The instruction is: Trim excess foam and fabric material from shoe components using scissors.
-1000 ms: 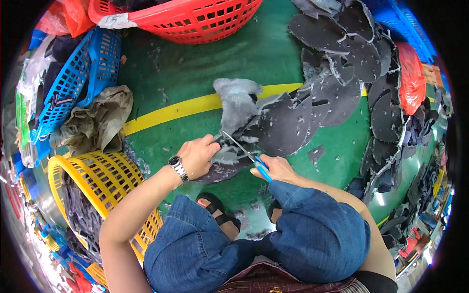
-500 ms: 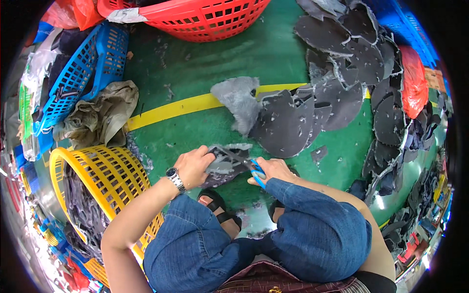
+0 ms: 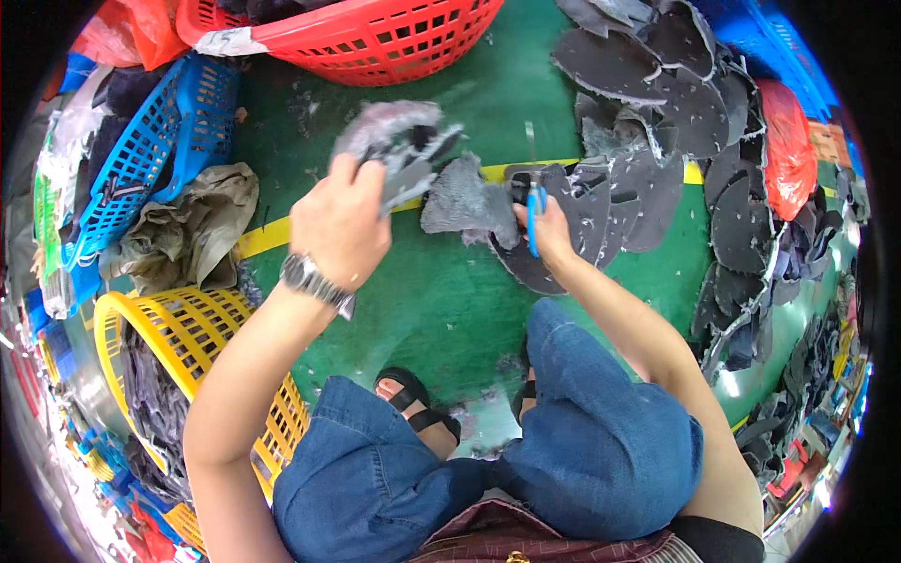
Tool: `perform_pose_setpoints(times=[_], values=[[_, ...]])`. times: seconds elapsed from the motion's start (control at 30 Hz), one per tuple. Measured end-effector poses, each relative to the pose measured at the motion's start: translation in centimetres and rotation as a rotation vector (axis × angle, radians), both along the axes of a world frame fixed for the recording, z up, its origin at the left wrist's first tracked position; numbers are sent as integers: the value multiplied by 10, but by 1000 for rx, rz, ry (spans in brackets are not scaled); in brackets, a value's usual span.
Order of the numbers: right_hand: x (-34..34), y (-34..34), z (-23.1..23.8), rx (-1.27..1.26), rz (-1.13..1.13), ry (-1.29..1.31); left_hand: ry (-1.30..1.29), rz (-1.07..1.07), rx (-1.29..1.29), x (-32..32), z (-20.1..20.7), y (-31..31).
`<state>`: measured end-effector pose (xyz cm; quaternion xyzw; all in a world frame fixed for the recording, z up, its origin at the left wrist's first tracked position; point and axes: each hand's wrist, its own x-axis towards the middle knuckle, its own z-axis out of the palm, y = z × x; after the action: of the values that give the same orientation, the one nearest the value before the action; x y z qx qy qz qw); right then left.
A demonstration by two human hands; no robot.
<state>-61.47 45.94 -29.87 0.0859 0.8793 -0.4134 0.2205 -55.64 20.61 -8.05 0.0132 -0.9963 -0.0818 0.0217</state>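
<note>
1. Landmark: the yellow stripe [image 3: 267, 236] on the green floor. All places below are taken from it.
2. Left hand [image 3: 338, 225]: raised over the stripe, fingers pinching a grey fleecy piece [image 3: 399, 141], which shows beyond the stripe. The piece is motion-blurred; its outline cannot be certified. The hold is at the near edge, judged to leave the rest hanging free.
3. Right hand [image 3: 546, 233]: just on the near side of the stripe, fingers closed around the blue-handled scissors [image 3: 533, 211]. The blades point away from the person across the stripe, a hold judged to keep them clear of the body. Whether the blades are parted cannot be told. Whether these fingers also touch the second fleecy piece [image 3: 460, 202] cannot be told.
4. The second fleecy piece lies across the stripe, between the hands. The dark flat pieces [image 3: 648, 202] overlap along the stripe to its right, presumably layered to stay within arm's reach.
5. The yellow basket [image 3: 141, 314] leans on the near side of the stripe, at left, with dark material inside; the tilt probably eases access.
6. The red basket [image 3: 291, 36] stands beyond the stripe. Its rim bears a whitish strip [image 3: 225, 42], possibly a label; no writing legible. No brand identified.
</note>
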Motion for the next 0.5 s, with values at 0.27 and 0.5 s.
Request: perform_pose_setpoints(times=[0.27,0.5], values=[[14,-15,91,-103,35,264,131,-152,-193,-27,-17,46],[22,-38,148,-574,-42,51,-291,-155,289,-18,-52,74]])
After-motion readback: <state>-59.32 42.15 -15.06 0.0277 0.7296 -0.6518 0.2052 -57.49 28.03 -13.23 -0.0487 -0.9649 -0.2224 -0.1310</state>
